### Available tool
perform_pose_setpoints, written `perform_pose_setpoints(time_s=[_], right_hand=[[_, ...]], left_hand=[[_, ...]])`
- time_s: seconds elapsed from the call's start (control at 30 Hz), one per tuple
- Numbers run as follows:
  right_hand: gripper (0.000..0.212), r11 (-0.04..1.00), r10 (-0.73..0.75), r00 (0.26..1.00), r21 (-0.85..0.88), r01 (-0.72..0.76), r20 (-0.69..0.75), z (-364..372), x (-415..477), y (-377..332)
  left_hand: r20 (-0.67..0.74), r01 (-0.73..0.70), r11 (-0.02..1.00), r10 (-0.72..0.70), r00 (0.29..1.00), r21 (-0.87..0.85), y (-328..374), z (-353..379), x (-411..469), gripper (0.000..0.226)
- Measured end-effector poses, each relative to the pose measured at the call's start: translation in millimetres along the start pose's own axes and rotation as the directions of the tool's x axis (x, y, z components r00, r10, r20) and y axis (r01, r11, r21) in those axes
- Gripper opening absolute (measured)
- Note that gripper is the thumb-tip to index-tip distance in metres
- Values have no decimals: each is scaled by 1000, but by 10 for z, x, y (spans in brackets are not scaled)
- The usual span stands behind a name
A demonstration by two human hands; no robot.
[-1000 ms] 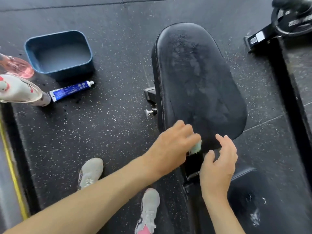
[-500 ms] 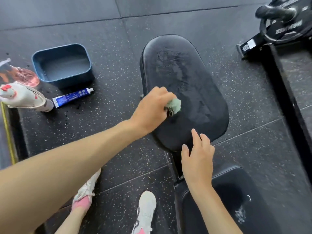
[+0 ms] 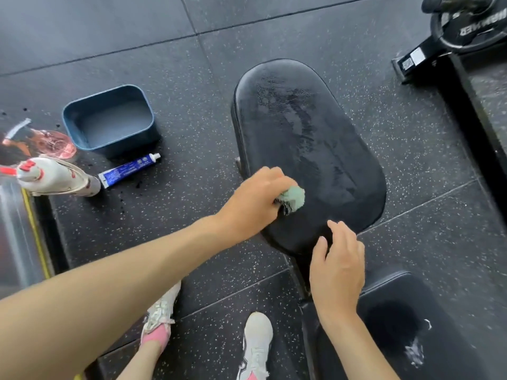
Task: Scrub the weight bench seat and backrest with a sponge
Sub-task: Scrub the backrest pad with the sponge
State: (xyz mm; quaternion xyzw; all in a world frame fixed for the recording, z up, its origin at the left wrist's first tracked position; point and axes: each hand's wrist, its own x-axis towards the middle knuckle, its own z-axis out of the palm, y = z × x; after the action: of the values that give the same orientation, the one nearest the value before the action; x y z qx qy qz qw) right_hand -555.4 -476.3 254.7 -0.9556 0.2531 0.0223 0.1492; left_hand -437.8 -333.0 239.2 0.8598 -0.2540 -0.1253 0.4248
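The left hand (image 3: 252,204) grips a crumpled pale-green sponge (image 3: 293,198) near the left edge of the streaky-wet black vinyl bench pad (image 3: 315,138); right hand (image 3: 338,267) relaxed

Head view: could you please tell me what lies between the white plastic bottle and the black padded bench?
In the head view, a blue-and-white squeeze tube lies by the white plastic bottle; beyond it, bare speckled rubber floor.
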Motion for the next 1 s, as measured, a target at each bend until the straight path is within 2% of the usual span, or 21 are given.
perform_pose_setpoints(time_s=[0.03, 0.1, 0.17, 0.2, 0.23, 0.3, 0.37, 0.43, 0.5, 0.53, 0.57, 0.6, 0.67, 0.7, 0.73, 0.8, 0.87, 0.93, 0.97, 1.0], right_hand=[[34, 1000, 10, 1000, 28, -10, -5, -10, 6, 7], [35, 998, 27, 1000, 53, -28, 6, -18, 5, 27], [36, 999, 26, 1000, 45, -26, 11, -18, 0, 42], [37, 999, 23, 1000, 41, -24, 10, -14, 0, 47], [37, 999, 24, 1000, 39, -24, 9, -12, 2, 49], [39, 999, 25, 1000, 41, -25, 12, -11, 5, 55], [40, 996, 34, 999, 76, -36, 31, -27, 1, 70], [42, 985, 77, 996, 154, -85, 53, -64, 15, 88], [43, 965, 122, 990, 226, -136, 76, -112, 36, 115], [43, 958, 125, 988, 249, -144, 89, -137, 41, 131], [43, 956, 112, 988, 261, -136, 104, -158, 47, 146], [43, 958, 92, 989, 259, -120, 120, -173, 49, 163], [43, 967, 46, 986, 239, -84, 160, -213, 44, 204], [43, 970, 25, 984, 234, -67, 178, -228, 43, 226], [43, 971, 9, 982, 233, -54, 191, -241, 47, 249], [45, 972, -16, 978, 234, -34, 210, -253, 67, 289], [47, 967, -35, 973, 255, -25, 227, -275, 75, 312], [47, 954, -30, 972, 296, -42, 233, -317, 66, 323], [46, 950, -27, 973, 310, -47, 231, -341, 53, 326], [45, 948, -33, 974, 317, -41, 223, -356, 38, 328]], left_hand=[[-136, 91, 996, -93, 986, -19, -63, -101, 112, 45], [-415, 318, 947, -308, 856, -46, -224, -334, 445, 43], [-503, 500, 866, -422, 754, 24, -287, -429, 680, 39], [-522, 507, 859, -398, 754, 77, -262, -377, 715, 37], [-509, 468, 874, -344, 789, 134, -205, -275, 694, 36], [-424, 295, 929, -180, 888, 224, -31, 31, 507, 35], [-340, 150, 962, -65, 938, 228, 146, 339, 238, 35], [-163, 19, 983, 11, 987, 183, 306, 565, -34, 35], [40, -111, 986, 106, 994, 127, 406, 628, -277, 37], [63, -137, 985, 131, 989, 105, 400, 591, -325, 40], [5, -106, 991, 106, 994, 85, 360, 523, -306, 44], [-112, -13, 998, 20, 994, 61, 296, 438, -236, 47], [-349, 223, 975, -203, 915, 16, 169, 260, -30, 49], [-398, 290, 956, -252, 882, 38, 140, 229, 39, 48], [-395, 289, 953, -231, 889, 93, 139, 262, 51, 47], [-277, 119, 972, -60, 959, 202, 221, 474, -123, 45], [-47, -86, 973, 98, 994, 215, 342, 718, -506, 41], [157, -234, 954, 206, 966, 187, 425, 798, -911, 37], [159, -261, 949, 234, 959, 177, 429, 783, -1039, 41], [72, -220, 963, 212, 975, 154, 412, 746, -1080, 46]])
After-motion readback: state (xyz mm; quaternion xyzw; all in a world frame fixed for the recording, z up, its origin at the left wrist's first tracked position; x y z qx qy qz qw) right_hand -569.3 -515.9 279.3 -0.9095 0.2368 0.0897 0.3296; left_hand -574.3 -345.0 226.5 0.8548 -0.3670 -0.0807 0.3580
